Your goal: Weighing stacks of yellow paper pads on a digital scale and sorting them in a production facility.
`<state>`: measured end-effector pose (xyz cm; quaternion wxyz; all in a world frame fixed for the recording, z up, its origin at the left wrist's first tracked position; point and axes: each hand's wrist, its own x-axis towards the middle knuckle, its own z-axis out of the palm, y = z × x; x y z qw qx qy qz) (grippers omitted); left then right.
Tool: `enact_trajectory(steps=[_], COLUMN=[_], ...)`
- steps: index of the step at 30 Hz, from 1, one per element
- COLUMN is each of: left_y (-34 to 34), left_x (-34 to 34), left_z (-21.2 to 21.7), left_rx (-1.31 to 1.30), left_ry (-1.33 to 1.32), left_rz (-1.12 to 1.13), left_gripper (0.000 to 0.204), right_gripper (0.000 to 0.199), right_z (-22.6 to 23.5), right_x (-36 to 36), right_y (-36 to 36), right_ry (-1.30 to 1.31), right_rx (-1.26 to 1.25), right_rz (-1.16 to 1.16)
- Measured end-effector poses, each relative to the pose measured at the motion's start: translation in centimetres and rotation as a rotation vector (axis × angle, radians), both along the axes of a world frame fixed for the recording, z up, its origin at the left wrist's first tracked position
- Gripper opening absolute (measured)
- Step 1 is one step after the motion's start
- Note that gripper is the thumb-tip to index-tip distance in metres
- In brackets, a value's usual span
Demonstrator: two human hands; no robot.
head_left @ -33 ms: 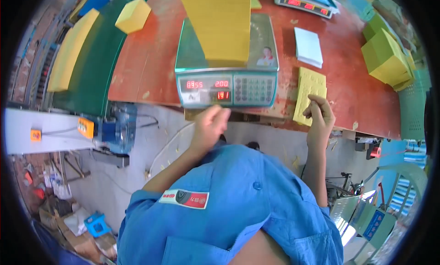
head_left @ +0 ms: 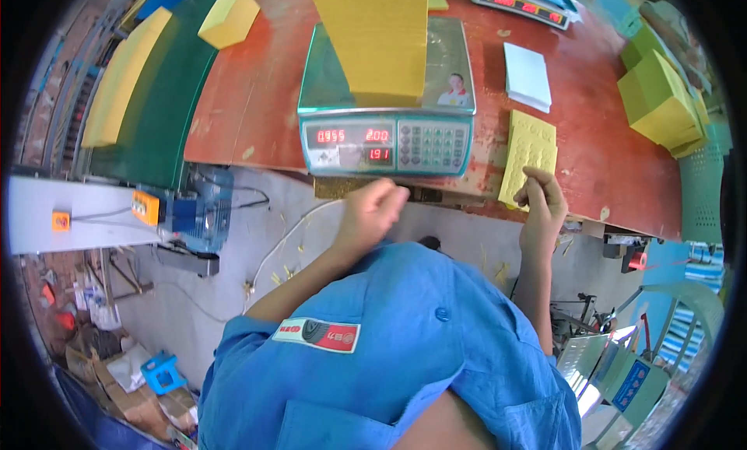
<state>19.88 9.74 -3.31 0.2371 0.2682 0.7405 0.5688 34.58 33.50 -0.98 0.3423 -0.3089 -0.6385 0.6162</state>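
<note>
On the red table, a green-trimmed scale (head_left: 315, 166) with red lit digits bears a tall yellow block (head_left: 381, 57), like a stack of paper. My left hand (head_left: 375, 213) hovers just off the scale's front edge, fingers curled together; whether anything is in them is hidden. My right hand (head_left: 543, 209) is closed in a pinch over the near end of a yellow sheet (head_left: 531, 143) marked with rows of round shapes. Something small and dark seems to show at its fingertips, too small to name.
White papers (head_left: 527, 77) lie beyond the yellow sheet. Yellow blocks (head_left: 660, 100) stand at right, near a second scale (head_left: 523, 5) at the back. A green conveyor belt (head_left: 156, 115) with a long yellow stack (head_left: 128, 80) runs along the left; another yellow block (head_left: 229, 19) sits beside it.
My left hand has shifted a little to the right, with its fingers still curled. My right hand stays over the yellow sheet. The whole view has moved slightly.
</note>
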Motion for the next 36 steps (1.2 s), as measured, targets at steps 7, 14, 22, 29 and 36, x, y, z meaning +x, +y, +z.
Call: enact_trajectory(steps=[7,14,22,29,36], left_y=[6.5,10.5,15.3,19.2,20.9], left_x=[6.1,9.3,9.4,8.7,8.6], left_z=[-2.9,-3.2,-2.8,-3.9,-4.9], left_rx=[-0.233,-0.164,-0.063,-0.031,-0.057], left_ry=[0.201,0.279,0.63,1.013,1.08], left_rz=[-0.459,-0.419,-0.35,-0.433,-0.393], left_gripper=[0.019,0.016,0.011,0.036,0.027], right_gripper=[0.015,0.016,0.016,0.015,0.018], right_z=[-3.1,-3.3,-4.5,-6.1,-8.3], right_x=[5.4,9.7,12.7,13.6,13.7], right_y=[0.4,3.0,4.6,6.1,6.9], right_ry=[-0.065,-0.022,-0.039,-0.022,-0.138], right_rx=[-0.126,-0.117,-0.17,-0.257,-0.431], right_rz=[0.031,0.003,-0.042,-0.022,0.02])
